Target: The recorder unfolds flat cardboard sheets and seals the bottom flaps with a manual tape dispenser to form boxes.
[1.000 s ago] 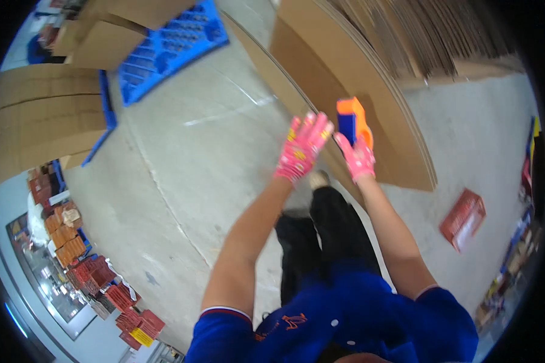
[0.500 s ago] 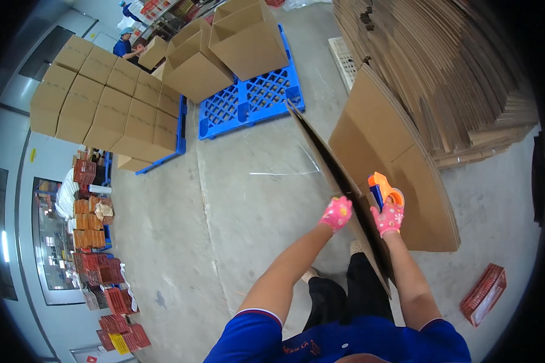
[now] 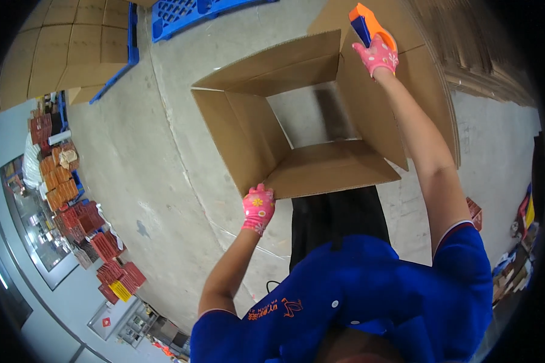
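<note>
In the middle of the frame the person holds an opened cardboard box (image 3: 297, 127), a square tube of brown walls with its flaps spread out and the concrete floor (image 3: 133, 169) visible through it. The left hand (image 3: 258, 208), in a pink flowered glove, is closed on the lower left corner of the box, where two flaps meet. The right hand (image 3: 378, 55), at the upper right of the frame, wears the same glove and is curled around an orange and blue tape dispenser (image 3: 366, 24), while it also presses on the far corner of the box. The box looks light and empty, but large and awkward; its walls are stiff along the folds and probably bend easily in the flat panels. I judge that the best grip is at the corners and creases, not on a loose flap. Stacked boxes (image 3: 54, 48) stand on a blue pallet (image 3: 181, 12) at the upper left.
</note>
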